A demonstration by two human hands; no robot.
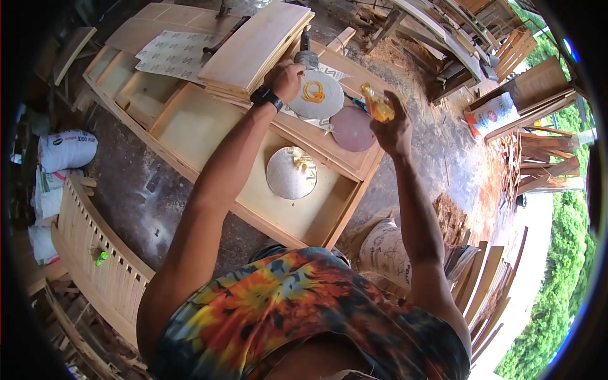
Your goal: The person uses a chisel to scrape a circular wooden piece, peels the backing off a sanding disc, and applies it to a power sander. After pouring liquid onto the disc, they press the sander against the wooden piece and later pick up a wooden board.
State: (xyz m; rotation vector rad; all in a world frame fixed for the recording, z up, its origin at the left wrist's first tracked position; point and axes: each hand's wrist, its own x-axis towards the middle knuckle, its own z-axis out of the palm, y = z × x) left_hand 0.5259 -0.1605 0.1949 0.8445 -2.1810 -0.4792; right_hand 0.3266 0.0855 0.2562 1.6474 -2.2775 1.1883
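My left hand (287, 80), with a dark watch on its wrist, is closed on what looks like an angle grinder (307, 58). Its round grey pad (329, 104) faces up and carries a looped bead of orange-yellow glue (313, 92). To the right, my right hand (394, 123) grips a small clear glue bottle (379, 104) with amber contents. Below that hand lies a reddish-brown sanding disc (353, 128), partly beside the grey pad. Nearer to me, a pale round disc (285, 180) with a yellowish smear rests inside the wooden frame.
A large wooden frame (253, 212) with compartments lies before me. Stacked boards (256, 47) and a patterned sheet (171, 56) rest on it. A slatted wooden piece (95, 234) and white sacks (66, 151) stand left; another sack (386, 250) is near right.
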